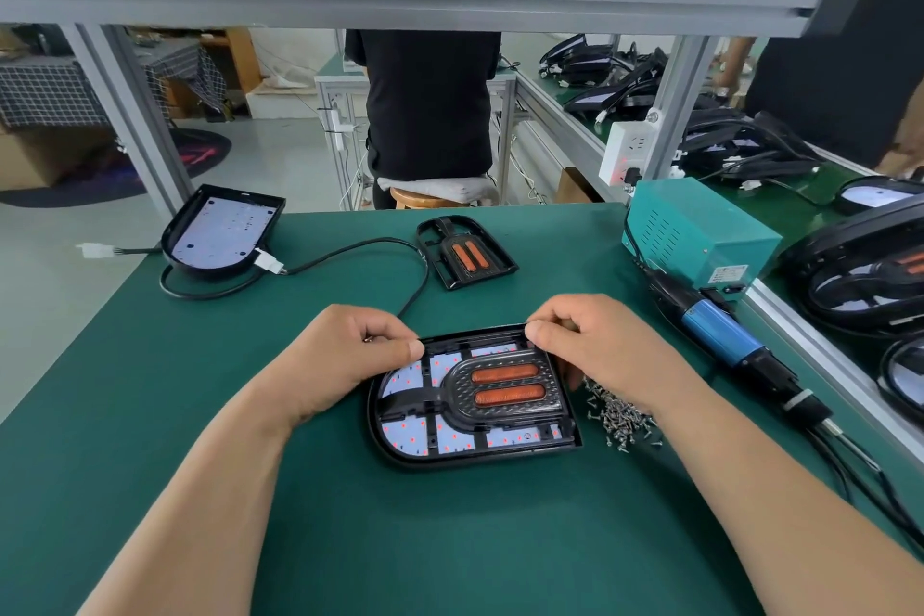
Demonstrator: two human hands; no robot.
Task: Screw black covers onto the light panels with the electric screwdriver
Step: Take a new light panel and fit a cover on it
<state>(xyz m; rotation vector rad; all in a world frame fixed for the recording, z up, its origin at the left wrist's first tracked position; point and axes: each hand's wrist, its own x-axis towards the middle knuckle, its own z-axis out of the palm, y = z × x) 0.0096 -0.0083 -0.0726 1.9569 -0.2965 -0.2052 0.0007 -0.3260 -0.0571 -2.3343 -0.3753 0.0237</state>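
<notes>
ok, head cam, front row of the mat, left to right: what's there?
Left hand → panel → screws → screwdriver. Right hand left out: it overlaps both panel and screws.

Both bare forearms reach in from the bottom corners of the view and converge towards the middle. The left hand [350,355] is knuckles-up with its fingers curled under, thumb laid along the forefinger, pinching the far rim of the black, round-ended light panel [475,458]. The right hand [595,345] mirrors it close by, fingers curled, thumb tip and forefinger nipping the same rim at its far right corner
</notes>
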